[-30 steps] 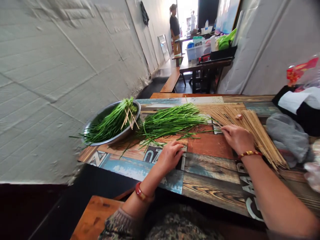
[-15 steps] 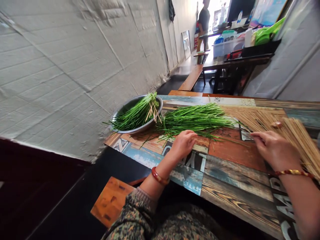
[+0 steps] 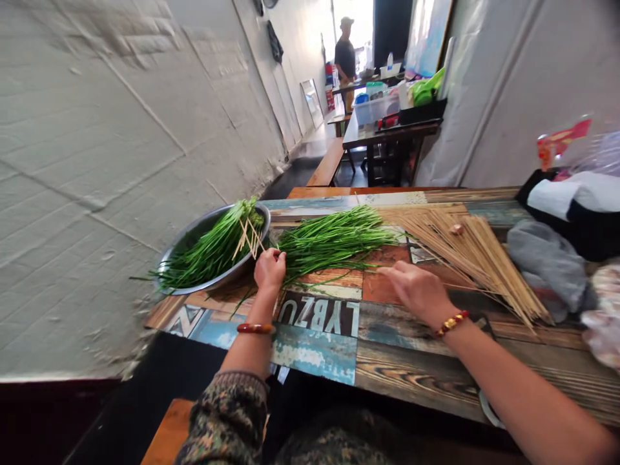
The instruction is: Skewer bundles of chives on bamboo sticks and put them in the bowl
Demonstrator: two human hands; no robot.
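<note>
My left hand (image 3: 270,266) is closed, between the metal bowl's right rim and the near-left end of a loose pile of green chives (image 3: 334,239). Whatever it pinches is too small to make out. At the pile's right end my right hand (image 3: 417,289) has thumb and fingers pressed together; what they hold cannot be made out. To the left, the metal bowl (image 3: 181,290) contains more chives (image 3: 208,242), with pale skewer ends (image 3: 248,237) sticking out from the bunch. Many bamboo skewers (image 3: 489,258) lie fanned out to the right of the pile.
The patchwork wooden table (image 3: 411,374) meets a white wall (image 3: 97,161) on the left. Grey plastic bags (image 3: 547,265) and a black item with white paper sit at right. Further back are a bench (image 3: 327,165), a table with a plastic bin (image 3: 375,110), and a standing person (image 3: 345,55).
My right hand has moved left, from beside the skewers to the chive pile's right end. The left hand has shifted left toward the bowl. The view has turned to the right.
</note>
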